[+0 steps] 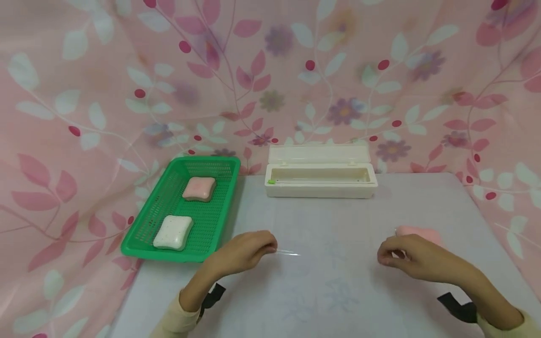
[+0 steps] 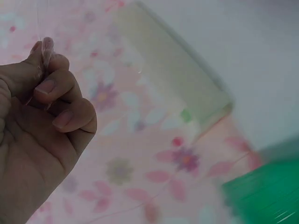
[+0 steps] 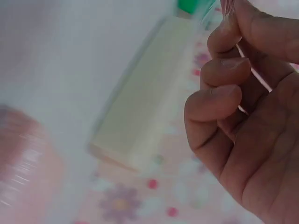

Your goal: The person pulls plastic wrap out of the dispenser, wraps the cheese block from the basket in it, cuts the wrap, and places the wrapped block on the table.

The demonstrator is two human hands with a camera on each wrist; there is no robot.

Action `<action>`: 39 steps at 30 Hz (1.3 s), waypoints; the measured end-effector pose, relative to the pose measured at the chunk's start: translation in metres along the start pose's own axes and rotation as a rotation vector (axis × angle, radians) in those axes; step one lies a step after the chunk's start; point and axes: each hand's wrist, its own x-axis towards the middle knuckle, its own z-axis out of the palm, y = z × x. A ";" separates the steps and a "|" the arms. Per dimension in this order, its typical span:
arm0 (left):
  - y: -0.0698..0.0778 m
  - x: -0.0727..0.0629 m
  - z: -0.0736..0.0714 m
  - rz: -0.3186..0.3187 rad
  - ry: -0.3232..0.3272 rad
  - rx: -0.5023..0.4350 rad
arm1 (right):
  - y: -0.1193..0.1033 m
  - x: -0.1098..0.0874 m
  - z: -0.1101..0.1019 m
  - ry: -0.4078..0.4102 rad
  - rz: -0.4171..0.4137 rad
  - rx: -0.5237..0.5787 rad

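Clear plastic film (image 1: 288,252) shows as a thin bright streak at my left hand (image 1: 245,251), which pinches it between thumb and forefinger. In the left wrist view the film (image 2: 46,53) bunches at those fingertips. My right hand (image 1: 418,258), held level with the left across the table, pinches clear film (image 3: 227,7) too, as the right wrist view shows. Most of the film between the hands is too transparent to make out. Partly hidden behind the right hand lies a pink soap bar (image 1: 420,232), with shiny plastic-like glints in the right wrist view.
At the back stands a long white dispenser box (image 1: 321,190), its lid (image 1: 319,154) raised and a small green slider (image 1: 272,181) on its edge. A green basket (image 1: 179,257) on the left holds a pink soap (image 1: 199,188) and a white soap (image 1: 173,232). Floral cloth hangs behind.
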 end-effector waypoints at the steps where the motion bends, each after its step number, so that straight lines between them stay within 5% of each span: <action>1: 0.003 0.003 -0.011 0.015 0.037 0.021 | -0.005 0.002 -0.010 0.035 -0.012 -0.024; 9: 0.026 0.034 -0.101 0.195 0.337 0.231 | -0.038 0.025 -0.083 0.281 -0.083 -0.212; 18: 0.027 0.069 -0.159 0.235 0.521 0.324 | -0.057 0.053 -0.137 0.479 -0.082 -0.308; 29: 0.028 0.093 -0.183 0.323 0.670 0.414 | -0.075 0.061 -0.152 0.670 -0.047 -0.327; 39: 0.027 0.115 -0.195 0.290 0.796 0.509 | -0.076 0.065 -0.155 0.753 -0.111 -0.361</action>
